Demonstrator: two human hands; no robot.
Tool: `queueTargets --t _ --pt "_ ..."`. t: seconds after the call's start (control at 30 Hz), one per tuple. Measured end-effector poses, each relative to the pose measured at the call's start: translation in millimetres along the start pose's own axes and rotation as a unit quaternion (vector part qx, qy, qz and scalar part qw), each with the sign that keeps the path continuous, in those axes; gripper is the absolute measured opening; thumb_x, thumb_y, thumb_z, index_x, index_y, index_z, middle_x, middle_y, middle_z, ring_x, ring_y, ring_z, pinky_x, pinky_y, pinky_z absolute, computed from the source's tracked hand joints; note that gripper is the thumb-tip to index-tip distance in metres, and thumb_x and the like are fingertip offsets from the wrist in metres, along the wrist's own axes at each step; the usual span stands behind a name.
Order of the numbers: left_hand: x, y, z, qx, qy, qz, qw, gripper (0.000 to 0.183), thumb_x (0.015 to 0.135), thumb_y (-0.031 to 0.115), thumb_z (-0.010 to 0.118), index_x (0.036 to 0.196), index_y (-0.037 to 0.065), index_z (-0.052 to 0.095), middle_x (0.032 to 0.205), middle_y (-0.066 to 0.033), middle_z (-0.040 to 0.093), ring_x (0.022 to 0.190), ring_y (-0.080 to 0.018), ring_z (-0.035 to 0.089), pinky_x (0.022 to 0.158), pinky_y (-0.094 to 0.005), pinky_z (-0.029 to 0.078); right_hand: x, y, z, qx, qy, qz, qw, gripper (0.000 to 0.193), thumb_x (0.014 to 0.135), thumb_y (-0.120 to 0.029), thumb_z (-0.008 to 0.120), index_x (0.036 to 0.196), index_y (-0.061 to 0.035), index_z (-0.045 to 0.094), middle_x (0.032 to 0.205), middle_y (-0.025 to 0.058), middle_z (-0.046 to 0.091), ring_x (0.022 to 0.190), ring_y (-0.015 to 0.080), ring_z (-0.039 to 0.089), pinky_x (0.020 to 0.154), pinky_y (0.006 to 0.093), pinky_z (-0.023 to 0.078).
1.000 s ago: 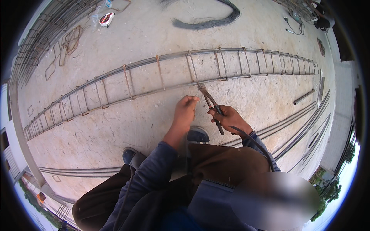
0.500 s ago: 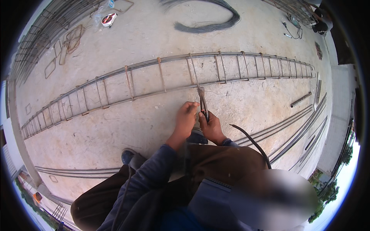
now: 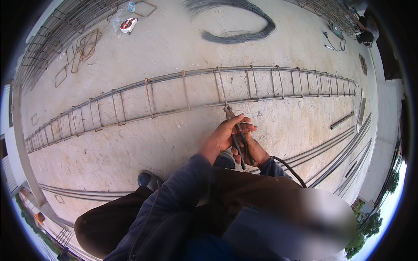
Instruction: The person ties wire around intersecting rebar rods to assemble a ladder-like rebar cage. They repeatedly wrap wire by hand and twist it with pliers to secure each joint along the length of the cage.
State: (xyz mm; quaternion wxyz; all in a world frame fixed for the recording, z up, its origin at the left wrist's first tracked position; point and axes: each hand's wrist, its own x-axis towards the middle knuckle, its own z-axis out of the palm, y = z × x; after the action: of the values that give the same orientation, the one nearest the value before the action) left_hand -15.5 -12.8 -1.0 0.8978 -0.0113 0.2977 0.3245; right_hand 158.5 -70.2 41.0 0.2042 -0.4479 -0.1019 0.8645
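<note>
A pair of dark end-cutting nippers points at the near bar of a long steel rebar cage, its jaws close to that bar. My right hand holds the nippers from the right, with the two handles spread a little apart. My left hand comes from the left and closes its fingers over the nippers below the jaws. A thin pale line, perhaps wire, runs by the fingertips; its ends are hidden.
A bundle of tie wire lies beyond the cage. A tape measure and wire stirrups are at the far left. Loose bars lie to the right. A power tool with a cord and another person are at the far right.
My left hand has moved right onto the nippers. The right hand has shifted right and down and turned, and the handles now show spread below it.
</note>
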Motion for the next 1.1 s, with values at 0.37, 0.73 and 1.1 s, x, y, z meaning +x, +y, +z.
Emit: queueTargets --t 0.37,0.73,1.1 --pt "53.4 -56.9 8.8 0.332 0.388 0.147 0.847 0.047 0.112 0.035 0.052 0.090 -0.005 0.062 0.071 -0.0197 0.064 0.063 -0.0368 0.063 0.066 -0.0491 0.049 -10.7 13.2 21.3 -0.457 0.255 -0.048 0.851 0.061 0.088 -0.036 0.081 0.127 0.0083 0.065 0.113 0.0302 0.074 0.107 0.0371 0.074 0.095 0.0445 0.055" --pt "16.7 -10.1 8.6 -0.048 0.046 0.014 0.998 0.041 0.105 0.046 0.072 0.083 0.012 0.063 0.065 -0.0008 0.055 0.066 -0.0205 0.066 0.069 -0.0348 0.053 2.7 -0.7 -26.9 -0.067 -0.041 0.142 0.987 0.031 0.104 -0.033 0.075 0.102 -0.0019 0.070 0.088 0.0059 0.070 0.081 0.0201 0.071 0.076 0.0370 0.059" --pt "62.2 -36.0 52.1 0.037 0.394 0.121 0.910 0.043 0.111 0.041 0.060 0.083 0.010 0.048 0.060 0.0016 0.039 0.048 -0.0158 0.040 0.048 -0.0370 0.037 12.3 26.8 -0.2 -0.628 0.373 -0.145 0.667 0.042 0.094 -0.024 0.073 0.124 -0.0007 0.057 0.099 0.0257 0.074 0.097 0.0489 0.072 0.083 0.0544 0.059"
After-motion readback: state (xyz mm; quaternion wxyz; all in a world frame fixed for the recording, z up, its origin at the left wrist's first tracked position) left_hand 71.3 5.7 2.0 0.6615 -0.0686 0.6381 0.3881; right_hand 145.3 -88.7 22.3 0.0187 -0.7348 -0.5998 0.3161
